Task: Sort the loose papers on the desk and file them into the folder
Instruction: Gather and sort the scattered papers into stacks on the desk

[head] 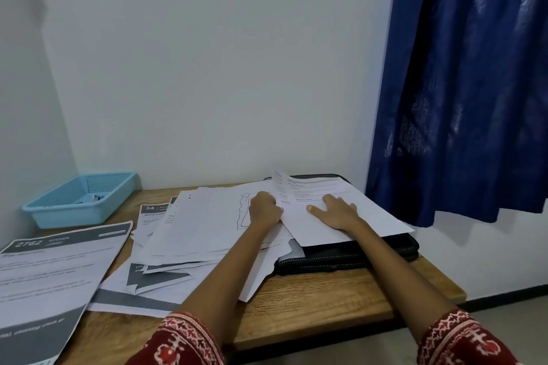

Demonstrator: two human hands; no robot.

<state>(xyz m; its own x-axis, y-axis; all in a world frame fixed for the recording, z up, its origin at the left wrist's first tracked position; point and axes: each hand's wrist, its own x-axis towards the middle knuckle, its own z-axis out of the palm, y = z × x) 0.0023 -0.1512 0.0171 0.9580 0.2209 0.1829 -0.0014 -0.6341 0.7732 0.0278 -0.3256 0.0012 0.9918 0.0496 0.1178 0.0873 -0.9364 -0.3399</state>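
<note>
left fingers (274,204) pinch a sheet (341,210); right fingers (329,200) flat on it, long axis left-right.

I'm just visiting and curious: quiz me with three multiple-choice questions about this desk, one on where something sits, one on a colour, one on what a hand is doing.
1. Where is the plastic basket?
A. far left corner of the desk
B. on the black folder
C. on the floor

2. What colour is the curtain?
A. red
B. dark blue
C. white

3. How is the right hand?
A. clenched in the air
B. holding a pen
C. lying flat on a printed sheet

Answers:
1 A: it stands by the wall corner, apart from the black folder.
2 B: dark blue folds hang at the right.
3 C: its fingers spread on the paper, while the left hand grips the sheet's edge.
</note>
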